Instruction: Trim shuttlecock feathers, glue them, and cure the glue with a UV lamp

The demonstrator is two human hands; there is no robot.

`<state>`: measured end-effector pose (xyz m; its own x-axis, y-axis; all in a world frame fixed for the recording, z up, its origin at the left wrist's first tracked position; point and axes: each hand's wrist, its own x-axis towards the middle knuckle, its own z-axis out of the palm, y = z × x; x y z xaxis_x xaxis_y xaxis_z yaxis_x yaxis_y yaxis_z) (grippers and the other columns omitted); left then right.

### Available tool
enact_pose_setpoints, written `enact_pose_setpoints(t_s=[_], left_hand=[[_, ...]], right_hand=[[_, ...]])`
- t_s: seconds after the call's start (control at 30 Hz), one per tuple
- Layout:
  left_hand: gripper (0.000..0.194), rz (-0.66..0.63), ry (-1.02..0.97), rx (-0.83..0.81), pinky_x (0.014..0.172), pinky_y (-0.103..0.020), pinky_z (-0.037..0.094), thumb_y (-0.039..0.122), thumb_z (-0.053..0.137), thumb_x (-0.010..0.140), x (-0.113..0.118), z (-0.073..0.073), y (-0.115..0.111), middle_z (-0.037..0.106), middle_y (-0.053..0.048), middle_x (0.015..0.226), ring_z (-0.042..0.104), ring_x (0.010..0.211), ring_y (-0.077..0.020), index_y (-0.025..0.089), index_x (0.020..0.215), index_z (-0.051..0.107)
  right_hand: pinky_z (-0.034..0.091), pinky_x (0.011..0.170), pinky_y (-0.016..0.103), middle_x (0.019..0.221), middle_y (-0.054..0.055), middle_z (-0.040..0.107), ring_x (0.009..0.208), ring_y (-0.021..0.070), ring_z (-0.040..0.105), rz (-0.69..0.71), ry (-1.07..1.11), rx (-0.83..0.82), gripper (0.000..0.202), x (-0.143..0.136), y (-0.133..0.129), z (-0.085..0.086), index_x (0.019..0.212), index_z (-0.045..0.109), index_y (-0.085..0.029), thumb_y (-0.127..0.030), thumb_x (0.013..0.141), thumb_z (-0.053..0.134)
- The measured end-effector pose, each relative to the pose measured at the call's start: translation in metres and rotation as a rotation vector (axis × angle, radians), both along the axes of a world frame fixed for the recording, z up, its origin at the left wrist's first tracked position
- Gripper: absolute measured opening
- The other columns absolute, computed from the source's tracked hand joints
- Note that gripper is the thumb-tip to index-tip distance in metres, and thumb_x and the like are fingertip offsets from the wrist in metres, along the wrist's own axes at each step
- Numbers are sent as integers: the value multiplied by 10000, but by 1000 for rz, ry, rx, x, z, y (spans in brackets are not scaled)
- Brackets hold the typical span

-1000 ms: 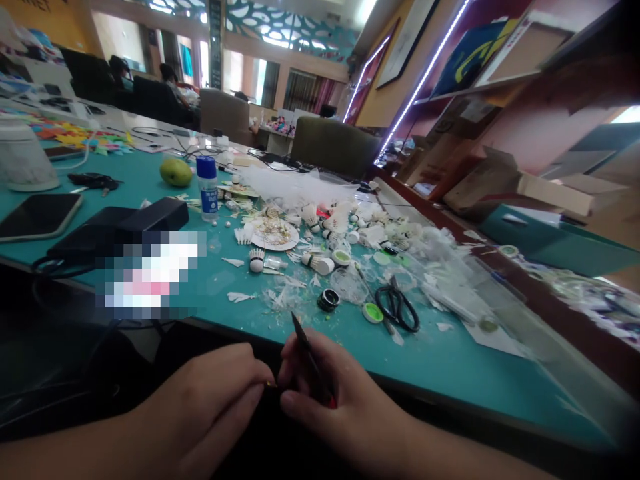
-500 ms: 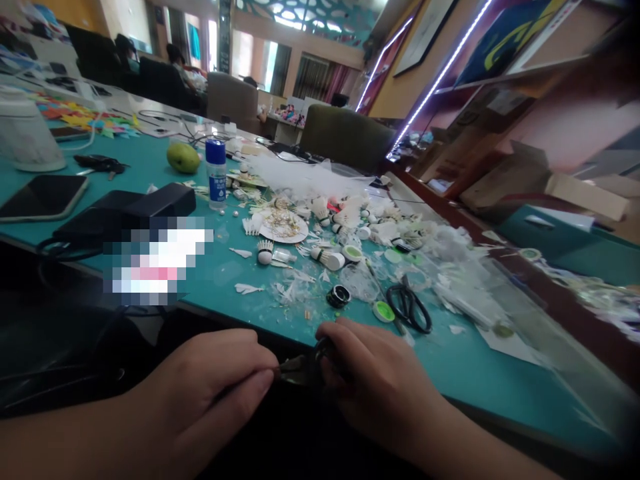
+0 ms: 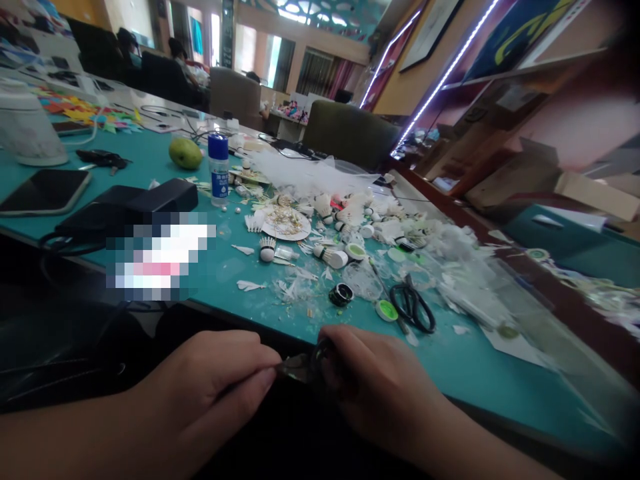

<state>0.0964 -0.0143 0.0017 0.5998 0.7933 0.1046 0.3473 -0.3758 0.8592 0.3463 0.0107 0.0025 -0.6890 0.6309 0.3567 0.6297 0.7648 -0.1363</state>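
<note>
Right hand (image 3: 383, 370): closed on a dark tool (image 3: 296, 368). Left hand (image 3: 220, 377): pinched closed at the tool's tip, contents hidden; a slipping tip could nick its fingertips (image 3: 267, 379).

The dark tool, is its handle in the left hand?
No, the right hand is wrapped around the handle of the dark tool, and its tip points toward the left hand.

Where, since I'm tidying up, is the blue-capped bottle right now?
In the head view, the bottle stands on the teal table, left of centre, between the green fruit on its left and the white disc on its right.
</note>
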Motion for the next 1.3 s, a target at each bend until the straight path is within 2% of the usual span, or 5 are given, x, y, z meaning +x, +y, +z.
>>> enact_pose_setpoints(t_s=[0.2,0.33,0.77,1.13,1.3], left_hand=[[157,78,-27,125,684,-173,505,202,483,972,0,-3,-1,711,61,899,677,785,-103,263,928,620],[191,81,-23,166,661,-178,529,193,481,968,0,-4,-1,729,43,870,690,749,-116,241,846,620],[242,85,-5,241,632,-193,544,179,451,970,0,-3,-1,719,9,822,679,695,-127,218,787,604],[230,87,-27,340,661,-218,574,163,469,973,-3,-10,-4,744,5,877,713,742,-158,276,1001,667],[212,129,10,355,605,-211,551,179,483,978,-3,-13,-5,723,15,791,690,647,-136,252,894,663]], right_hand=[[216,468,281,637,-10,587,489,122,462,-32,-28,-143,79,-1,0,1,859,497,-202,-138,869,451],[222,475,279,653,-13,577,509,122,455,-33,-35,-236,52,-1,-1,-1,845,472,-209,-167,874,468],[228,490,271,663,-22,563,525,120,438,-27,-34,-229,61,-1,0,-4,901,494,-205,-157,864,487],[241,483,263,654,-7,571,510,120,432,-47,-15,-341,64,-6,-1,-1,835,454,-212,-154,859,467],[260,495,263,697,8,602,547,132,479,-67,-31,-332,49,-6,-1,-5,896,502,-201,-171,866,477]])
